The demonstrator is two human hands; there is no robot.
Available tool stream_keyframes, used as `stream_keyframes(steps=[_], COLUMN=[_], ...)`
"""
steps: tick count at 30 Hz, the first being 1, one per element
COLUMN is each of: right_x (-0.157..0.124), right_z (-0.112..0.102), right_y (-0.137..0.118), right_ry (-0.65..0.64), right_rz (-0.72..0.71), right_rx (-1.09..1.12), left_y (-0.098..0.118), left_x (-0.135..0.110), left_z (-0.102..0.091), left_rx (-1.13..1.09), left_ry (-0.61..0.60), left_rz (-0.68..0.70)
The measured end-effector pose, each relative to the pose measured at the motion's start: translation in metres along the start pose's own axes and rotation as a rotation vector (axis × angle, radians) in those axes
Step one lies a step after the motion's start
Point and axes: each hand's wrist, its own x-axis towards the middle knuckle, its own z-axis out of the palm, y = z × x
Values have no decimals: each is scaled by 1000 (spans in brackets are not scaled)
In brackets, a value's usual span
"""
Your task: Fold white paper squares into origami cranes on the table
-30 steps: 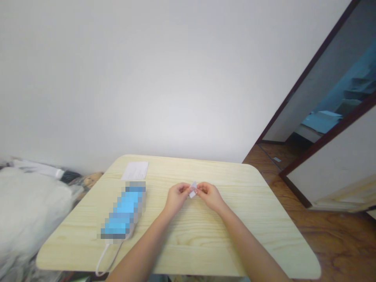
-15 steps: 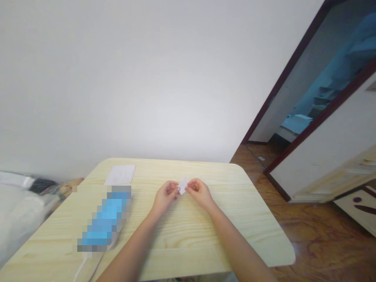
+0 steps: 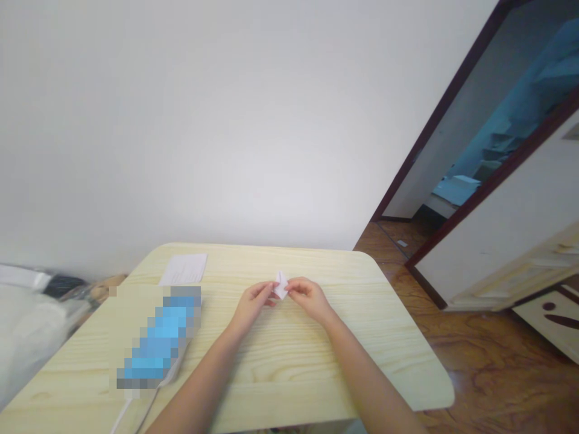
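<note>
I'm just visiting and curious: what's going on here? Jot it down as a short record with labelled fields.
View: from the person's head, looking down
Left hand: pinching one side of a small folded white paper
Right hand: pinching its other side
Surface: pale wooden table
Also on table: white sheet; pixelated blue item with white cord
Floor: brown wood
</note>
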Motion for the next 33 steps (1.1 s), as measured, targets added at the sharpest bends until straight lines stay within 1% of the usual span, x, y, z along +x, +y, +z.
stream_keyframes(steps=[3, 7, 9, 14, 17, 19, 21, 25, 27, 30, 33], right_x=[0, -1, -2, 0, 1, 1, 0, -1, -2, -2, -1], right_z=[-3, -4, -3, 2, 1, 0, -1, -1, -1, -3, -9], right_y=[-5, -7, -6, 1, 3, 4, 3, -2, -5, -9, -10], right_ry=[-19, -37, -43, -17, -101, -150, -140, -75, -61, -48, -59], right_rz=[-66, -108, -58, 197, 269, 270, 248, 182, 141, 27, -139], right_rx=[-48, -92, -41, 247, 235, 166, 94, -19, -79, -168, -304], left_y=[0, -5, -7, -9, -9, -9, -10, -13, -14, -14, -14], left_x=[0, 3, 4, 4, 4, 4, 4, 5, 5, 3, 2], left_z=[-1, 0, 0, 0, -1, 0, 0, 1, 1, -2, -6], left_rx=[-18, -22, -15, 7, -10, -14, -20, -76, -45, 184, 456], left_ry=[0, 70, 79, 70, 48, 31, 16, 19, 10, 32, 72], left_rz=[-53, -78, -67, -20, -4, 10, 30, 105, 137, 205, 352])
